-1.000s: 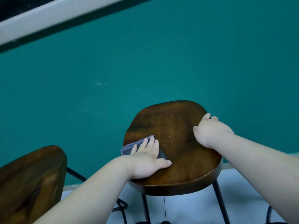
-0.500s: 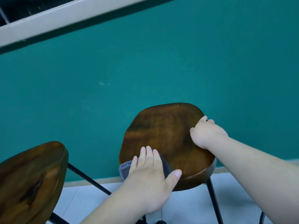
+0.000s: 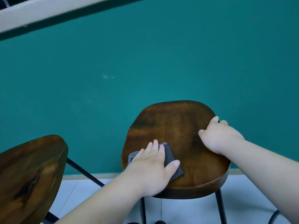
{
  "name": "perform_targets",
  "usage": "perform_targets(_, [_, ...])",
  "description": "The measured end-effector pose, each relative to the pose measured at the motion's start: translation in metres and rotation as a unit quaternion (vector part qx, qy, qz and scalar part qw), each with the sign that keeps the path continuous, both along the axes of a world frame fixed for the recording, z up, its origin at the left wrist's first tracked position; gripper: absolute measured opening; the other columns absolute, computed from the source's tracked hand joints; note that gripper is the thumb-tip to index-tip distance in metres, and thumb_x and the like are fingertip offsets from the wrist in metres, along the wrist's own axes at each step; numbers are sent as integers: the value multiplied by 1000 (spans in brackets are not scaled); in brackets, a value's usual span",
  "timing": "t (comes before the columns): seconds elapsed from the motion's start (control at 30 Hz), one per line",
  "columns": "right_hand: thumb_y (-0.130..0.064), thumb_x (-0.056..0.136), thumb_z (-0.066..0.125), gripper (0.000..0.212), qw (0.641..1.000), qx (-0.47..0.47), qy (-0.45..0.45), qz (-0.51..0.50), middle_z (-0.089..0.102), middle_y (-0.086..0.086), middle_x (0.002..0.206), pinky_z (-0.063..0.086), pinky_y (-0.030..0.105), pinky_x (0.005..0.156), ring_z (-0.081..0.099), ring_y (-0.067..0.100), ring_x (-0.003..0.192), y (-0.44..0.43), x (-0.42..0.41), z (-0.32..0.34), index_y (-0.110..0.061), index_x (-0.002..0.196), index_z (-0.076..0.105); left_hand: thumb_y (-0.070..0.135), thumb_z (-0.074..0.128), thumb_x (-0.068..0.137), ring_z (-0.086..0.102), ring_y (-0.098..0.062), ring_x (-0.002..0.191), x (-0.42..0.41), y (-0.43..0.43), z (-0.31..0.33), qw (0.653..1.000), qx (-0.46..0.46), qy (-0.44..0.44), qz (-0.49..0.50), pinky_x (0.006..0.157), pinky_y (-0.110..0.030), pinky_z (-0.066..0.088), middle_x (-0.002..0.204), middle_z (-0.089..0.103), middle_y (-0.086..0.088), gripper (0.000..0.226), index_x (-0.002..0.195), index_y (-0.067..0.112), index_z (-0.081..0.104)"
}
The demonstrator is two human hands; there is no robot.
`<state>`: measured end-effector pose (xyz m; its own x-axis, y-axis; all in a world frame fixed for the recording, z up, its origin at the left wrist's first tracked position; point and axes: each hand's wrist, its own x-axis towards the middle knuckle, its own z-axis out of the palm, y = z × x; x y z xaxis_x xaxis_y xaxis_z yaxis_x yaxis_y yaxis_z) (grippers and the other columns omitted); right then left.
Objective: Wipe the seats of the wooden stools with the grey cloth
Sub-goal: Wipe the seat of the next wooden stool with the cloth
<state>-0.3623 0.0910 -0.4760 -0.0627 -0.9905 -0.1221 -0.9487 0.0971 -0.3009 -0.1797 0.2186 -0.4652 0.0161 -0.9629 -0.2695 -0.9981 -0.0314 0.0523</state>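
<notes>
A dark wooden stool seat [image 3: 176, 126] on black metal legs stands in front of me, right of centre. My left hand [image 3: 150, 165] lies flat on the folded grey cloth [image 3: 170, 157], pressing it onto the seat's near left part; most of the cloth is hidden under the palm. My right hand [image 3: 216, 136] grips the seat's right edge, fingers curled over the rim. A second wooden stool seat [image 3: 29, 172] shows at the lower left, untouched.
A teal wall [image 3: 145, 62] rises directly behind the stools, with a pale ledge [image 3: 48, 10] at the top left. Pale floor tiles [image 3: 186, 210] lie below. Black stool legs [image 3: 84, 172] slant between the two seats.
My left hand slid the cloth from the seat's left side to its near edge, then back up onto the near left part. My right hand kept its grip on the right rim.
</notes>
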Motion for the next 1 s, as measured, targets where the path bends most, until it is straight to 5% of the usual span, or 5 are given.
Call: perform_targets(1.0, [-44,105,26,67,999,-38,26,16,31,14,156,53,40,97,56,30,123,-3,-2,-6,-15,160,1,60,14,102,-7,-27,154,51,-216,-12,996,-22,-80,-31,125,-48,7,167,-12,-9,72,160,21,-4])
